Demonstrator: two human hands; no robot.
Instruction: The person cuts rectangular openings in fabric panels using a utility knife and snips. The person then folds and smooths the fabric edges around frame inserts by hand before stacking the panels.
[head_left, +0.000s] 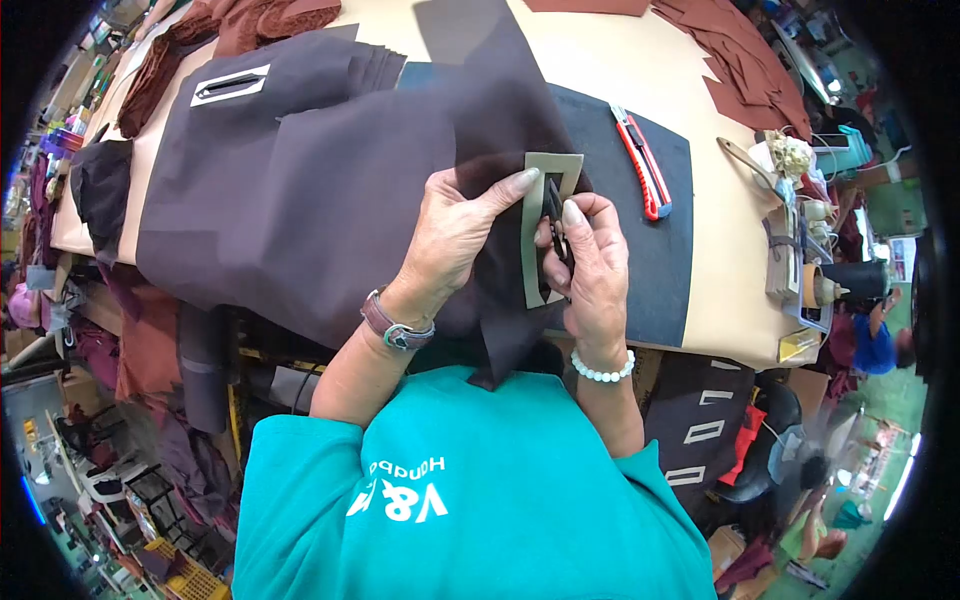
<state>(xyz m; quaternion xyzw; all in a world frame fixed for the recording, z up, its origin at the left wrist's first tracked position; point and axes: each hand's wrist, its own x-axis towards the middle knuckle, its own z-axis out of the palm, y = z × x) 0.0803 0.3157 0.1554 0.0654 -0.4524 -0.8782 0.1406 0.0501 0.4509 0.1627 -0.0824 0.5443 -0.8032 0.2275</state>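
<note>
My left hand [452, 232] pinches a dark brown fabric panel [340, 190] at the left edge of an olive-grey rectangular frame piece [535, 250], thumb on top. This piece lies on the fabric and has a long slot in its middle. In my right hand [597, 262] are small black thread snips [555, 215], closed in the fingers, with their blades pointing up over the slot. My fingers partly hide the snips and the right side of the frame piece. The fabric drapes over the table's front edge toward me.
A red utility knife [642, 165] lies on a dark cutting mat [665, 260] to the right. Another light frame piece [230, 85] sits on stacked dark fabric at upper left. Rust-brown fabric piles [735, 60] lie at the back. Tools and a brush [745, 160] stand at the right edge.
</note>
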